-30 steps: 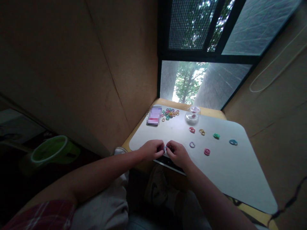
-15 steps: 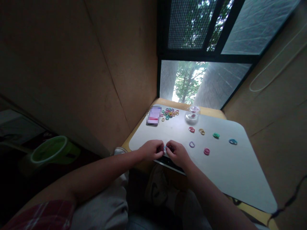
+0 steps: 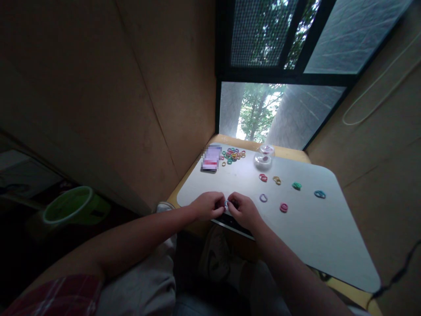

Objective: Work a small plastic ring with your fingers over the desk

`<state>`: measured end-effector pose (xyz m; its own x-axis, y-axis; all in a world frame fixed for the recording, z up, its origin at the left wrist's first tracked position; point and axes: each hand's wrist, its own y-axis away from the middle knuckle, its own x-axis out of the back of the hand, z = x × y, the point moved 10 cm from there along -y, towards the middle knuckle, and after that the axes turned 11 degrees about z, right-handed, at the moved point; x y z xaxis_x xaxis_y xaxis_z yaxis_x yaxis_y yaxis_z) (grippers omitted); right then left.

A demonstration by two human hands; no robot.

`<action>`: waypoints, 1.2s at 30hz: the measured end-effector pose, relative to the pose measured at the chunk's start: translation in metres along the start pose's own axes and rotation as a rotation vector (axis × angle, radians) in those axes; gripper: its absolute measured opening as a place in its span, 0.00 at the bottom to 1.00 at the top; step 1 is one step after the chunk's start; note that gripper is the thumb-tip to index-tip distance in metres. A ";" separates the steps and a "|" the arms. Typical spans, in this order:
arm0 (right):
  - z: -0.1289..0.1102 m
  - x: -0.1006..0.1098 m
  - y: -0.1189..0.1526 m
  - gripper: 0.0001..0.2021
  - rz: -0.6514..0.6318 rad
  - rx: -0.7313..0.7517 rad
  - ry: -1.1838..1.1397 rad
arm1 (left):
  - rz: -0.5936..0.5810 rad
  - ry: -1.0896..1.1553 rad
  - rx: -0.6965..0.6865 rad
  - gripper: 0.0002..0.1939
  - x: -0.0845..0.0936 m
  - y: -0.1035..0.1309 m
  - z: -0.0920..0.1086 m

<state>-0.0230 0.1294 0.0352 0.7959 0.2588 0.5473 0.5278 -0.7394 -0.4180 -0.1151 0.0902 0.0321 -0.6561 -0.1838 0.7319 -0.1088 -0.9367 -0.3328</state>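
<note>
Near the front edge of the white tabletop (image 3: pixel 305 237), my left hand (image 3: pixel 210 205) and my right hand (image 3: pixel 242 209) meet with fingers bent. Between their fingertips they pinch a small pale blue hair tie (image 3: pixel 226 203), mostly covered by the fingers. To the right lie a purple hair tie (image 3: pixel 263 198) and a pink bunch of hair ties (image 3: pixel 283 207). Farther back sit small groups in red (image 3: pixel 263 177), yellow (image 3: pixel 276 180), green (image 3: pixel 296 186) and blue (image 3: pixel 319 194). A mixed pile of hair ties (image 3: pixel 233 155) is at the back left.
A phone (image 3: pixel 211 159) with a blurred screen lies beside the mixed pile. A clear plastic container (image 3: pixel 262 161) with a round lid (image 3: pixel 266 150) stands at the back, below the window. On the floor at left is a green bucket (image 3: pixel 69 206). Walls close in both sides.
</note>
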 end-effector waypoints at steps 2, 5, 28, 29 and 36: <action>0.000 0.000 0.000 0.05 0.001 -0.003 -0.002 | -0.003 -0.005 0.005 0.03 0.000 0.000 0.000; 0.000 0.000 0.000 0.05 0.004 -0.004 -0.010 | -0.002 -0.009 0.005 0.02 0.000 0.000 0.000; 0.002 -0.002 -0.001 0.03 0.002 -0.003 0.006 | 0.005 -0.017 -0.003 0.02 0.001 0.000 0.000; 0.001 -0.001 -0.001 0.03 0.002 0.000 0.007 | 0.004 -0.016 -0.004 0.02 0.001 0.000 0.001; 0.002 -0.001 -0.001 0.04 0.005 -0.001 0.014 | 0.006 -0.026 0.005 0.02 0.001 -0.001 -0.001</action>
<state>-0.0239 0.1307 0.0333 0.7940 0.2463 0.5558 0.5237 -0.7414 -0.4195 -0.1162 0.0910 0.0327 -0.6368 -0.1974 0.7453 -0.1006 -0.9371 -0.3342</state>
